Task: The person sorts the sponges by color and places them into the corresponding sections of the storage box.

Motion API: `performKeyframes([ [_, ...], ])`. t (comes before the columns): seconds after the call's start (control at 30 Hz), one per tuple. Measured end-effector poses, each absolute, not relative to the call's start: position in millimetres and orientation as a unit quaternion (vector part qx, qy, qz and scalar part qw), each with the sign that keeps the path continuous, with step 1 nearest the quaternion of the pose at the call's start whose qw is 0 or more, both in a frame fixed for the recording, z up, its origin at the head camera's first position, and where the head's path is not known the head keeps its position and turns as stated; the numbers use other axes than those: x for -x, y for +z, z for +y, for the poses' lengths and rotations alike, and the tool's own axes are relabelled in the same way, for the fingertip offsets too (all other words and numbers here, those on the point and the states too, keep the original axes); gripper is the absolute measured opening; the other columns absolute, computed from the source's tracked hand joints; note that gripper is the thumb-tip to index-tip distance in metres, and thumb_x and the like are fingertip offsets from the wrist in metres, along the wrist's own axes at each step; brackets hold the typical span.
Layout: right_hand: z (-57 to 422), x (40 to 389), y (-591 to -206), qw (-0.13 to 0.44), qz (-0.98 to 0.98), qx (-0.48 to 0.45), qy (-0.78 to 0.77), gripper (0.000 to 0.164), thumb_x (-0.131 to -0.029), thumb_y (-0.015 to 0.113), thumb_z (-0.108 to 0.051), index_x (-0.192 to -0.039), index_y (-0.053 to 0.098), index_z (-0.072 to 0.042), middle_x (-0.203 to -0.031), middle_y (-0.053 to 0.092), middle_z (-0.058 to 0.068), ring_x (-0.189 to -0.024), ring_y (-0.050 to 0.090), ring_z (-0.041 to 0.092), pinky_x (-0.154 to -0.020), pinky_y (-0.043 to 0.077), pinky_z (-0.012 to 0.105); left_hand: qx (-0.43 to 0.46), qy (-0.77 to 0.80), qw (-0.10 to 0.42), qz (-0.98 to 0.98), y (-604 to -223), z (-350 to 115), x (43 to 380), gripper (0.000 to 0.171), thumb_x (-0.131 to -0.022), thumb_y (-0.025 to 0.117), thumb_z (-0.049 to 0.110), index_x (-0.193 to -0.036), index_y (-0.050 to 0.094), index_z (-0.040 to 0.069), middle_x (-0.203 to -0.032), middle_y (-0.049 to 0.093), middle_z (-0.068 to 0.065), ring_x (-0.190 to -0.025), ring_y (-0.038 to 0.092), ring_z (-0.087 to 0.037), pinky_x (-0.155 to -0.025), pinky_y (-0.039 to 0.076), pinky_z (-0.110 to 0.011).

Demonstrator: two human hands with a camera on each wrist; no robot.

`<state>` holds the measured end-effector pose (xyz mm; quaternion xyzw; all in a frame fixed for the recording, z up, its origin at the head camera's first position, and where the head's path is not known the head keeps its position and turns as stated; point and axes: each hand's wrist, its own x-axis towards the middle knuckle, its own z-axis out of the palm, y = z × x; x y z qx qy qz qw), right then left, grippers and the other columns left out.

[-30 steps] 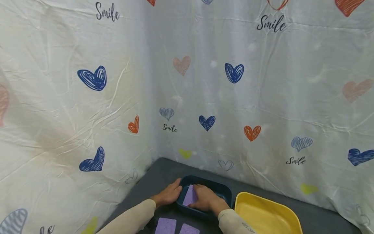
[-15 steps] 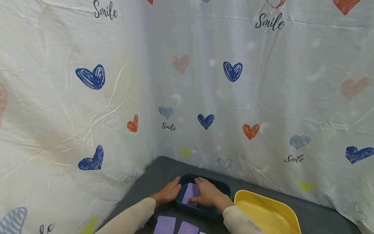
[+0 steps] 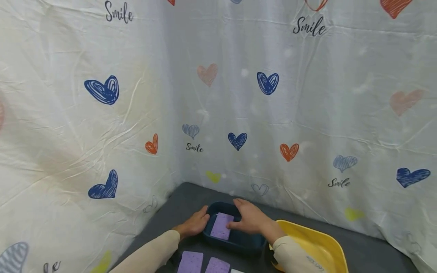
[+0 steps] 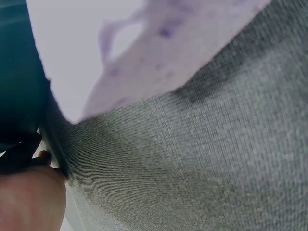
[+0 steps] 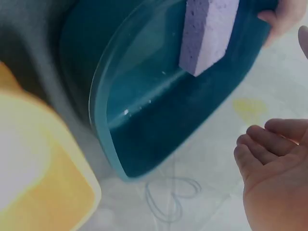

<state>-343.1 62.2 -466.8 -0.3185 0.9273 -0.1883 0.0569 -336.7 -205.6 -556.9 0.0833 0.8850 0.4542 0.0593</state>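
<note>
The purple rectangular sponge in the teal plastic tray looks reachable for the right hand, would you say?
Probably yes: the open right hand is close beside the sponge, nothing visible between them.

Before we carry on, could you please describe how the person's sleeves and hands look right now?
The left sleeve and right sleeve are long and plain cream; the right one carries small greyish lettering, too small to read. The left hand and right hand are bare.
</note>
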Motion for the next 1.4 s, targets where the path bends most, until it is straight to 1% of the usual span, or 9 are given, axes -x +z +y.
performKeyframes([
  [0.23,74.2,331.1,-443.8,0.052,0.926,0.315,-0.202,0.099,-0.095,0.08,-0.057,-0.166,0.042,0.0,-0.171,0.045,0.02,-0.157,0.046,0.04,-0.126,0.04,0.058,-0.075,0.453,0.058,0.886,-559.9,-205.9,340.6,0.056,-0.114,0.04,0.02,-0.166,0.036,-0.003,-0.167,0.045,-0.027,-0.154,0.043,-0.049,-0.127,0.027,-0.072],
  [0.47,82.6,317.5,-427.4,0.056,0.928,0.313,-0.197,0.102,-0.094,0.079,-0.063,-0.168,0.04,-0.004,-0.172,0.044,0.018,-0.158,0.044,0.039,-0.126,0.039,0.06,-0.073,0.456,0.055,0.885,-561.7,-206.5,341.8,0.051,-0.114,0.041,0.019,-0.161,0.043,0.002,-0.159,0.054,-0.023,-0.143,0.052,-0.042,-0.124,0.034,-0.071],
  [0.67,84.1,304.3,-419.1,0.054,0.93,0.311,-0.189,0.102,-0.094,0.078,-0.065,-0.169,0.04,-0.006,-0.173,0.044,0.015,-0.158,0.045,0.037,-0.126,0.04,0.06,-0.08,0.46,0.056,0.883,-559.9,-207.7,340.7,0.052,-0.114,0.039,0.017,-0.163,0.04,-0.002,-0.163,0.05,-0.026,-0.15,0.047,-0.046,-0.126,0.03,-0.071],
  [0.73,84.1,298.6,-417.2,0.053,0.929,0.315,-0.184,0.102,-0.094,0.078,-0.066,-0.168,0.041,-0.006,-0.173,0.044,0.015,-0.158,0.045,0.037,-0.126,0.04,0.059,-0.08,0.464,0.056,0.881,-558.7,-207.6,340.3,0.052,-0.114,0.04,0.017,-0.163,0.04,-0.002,-0.163,0.05,-0.026,-0.15,0.047,-0.047,-0.126,0.03,-0.071],
  [0.83,84.0,289.4,-416.1,0.052,0.928,0.324,-0.177,0.103,-0.093,0.079,-0.065,-0.168,0.041,-0.005,-0.173,0.044,0.015,-0.158,0.045,0.036,-0.126,0.041,0.059,-0.079,0.464,0.059,0.881,-558.0,-207.1,339.2,0.052,-0.114,0.04,0.018,-0.162,0.041,-0.001,-0.161,0.052,-0.024,-0.147,0.049,-0.044,-0.125,0.031,-0.071],
  [0.97,83.5,277.7,-416.0,0.057,0.928,0.326,-0.17,0.104,-0.093,0.078,-0.066,-0.168,0.041,-0.006,-0.173,0.043,0.014,-0.158,0.046,0.034,-0.124,0.043,0.058,-0.079,0.461,0.055,0.882,-556.9,-206.3,338.0,0.048,-0.114,0.04,0.017,-0.158,0.045,0.001,-0.154,0.057,-0.021,-0.138,0.054,-0.039,-0.121,0.038,-0.068],
  [1.07,82.4,268.9,-415.4,0.064,0.928,0.33,-0.161,0.104,-0.094,0.076,-0.069,-0.169,0.04,-0.007,-0.174,0.042,0.012,-0.157,0.046,0.033,-0.124,0.044,0.057,-0.079,0.457,0.05,0.884,-557.9,-206.1,339.1,0.046,-0.113,0.04,0.015,-0.156,0.047,0.001,-0.151,0.059,-0.021,-0.135,0.056,-0.038,-0.117,0.04,-0.066],
  [1.23,79.4,254.9,-417.2,0.069,0.924,0.345,-0.15,0.103,-0.094,0.075,-0.071,-0.17,0.04,-0.01,-0.174,0.042,0.01,-0.157,0.046,0.03,-0.123,0.045,0.057,-0.073,0.459,0.051,0.884,-560.0,-206.1,341.5,0.049,-0.113,0.04,0.017,-0.159,0.045,0.0,-0.153,0.058,-0.021,-0.137,0.055,-0.038,-0.12,0.038,-0.068],
  [1.4,75.9,242.7,-424.5,0.07,0.917,0.365,-0.149,0.101,-0.094,0.076,-0.068,-0.169,0.04,-0.011,-0.174,0.043,0.01,-0.156,0.048,0.029,-0.122,0.047,0.055,-0.068,0.459,0.052,0.884,-561.2,-206.3,342.0,0.047,-0.113,0.041,0.018,-0.157,0.046,0.002,-0.149,0.06,-0.018,-0.131,0.056,-0.037,-0.118,0.04,-0.068],
])
